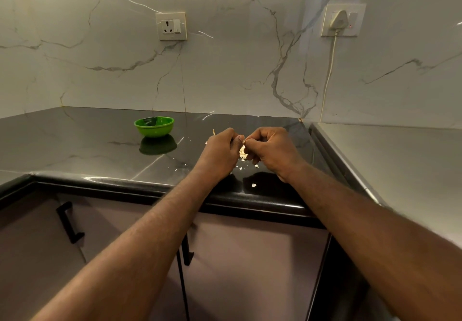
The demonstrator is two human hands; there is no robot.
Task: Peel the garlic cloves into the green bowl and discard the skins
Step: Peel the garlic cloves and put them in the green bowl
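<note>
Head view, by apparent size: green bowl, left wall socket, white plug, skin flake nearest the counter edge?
1. green bowl and left wall socket, about alike, unranked.
2. white plug.
3. skin flake.

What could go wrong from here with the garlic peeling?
The left hand and right hand pinch the garlic clove away from the green bowl, off to its right; if it slips, it would probably land on the black countertop. Skin flakes lie scattered, some near the front edge, and could drop off or be missed when discarding.
</note>
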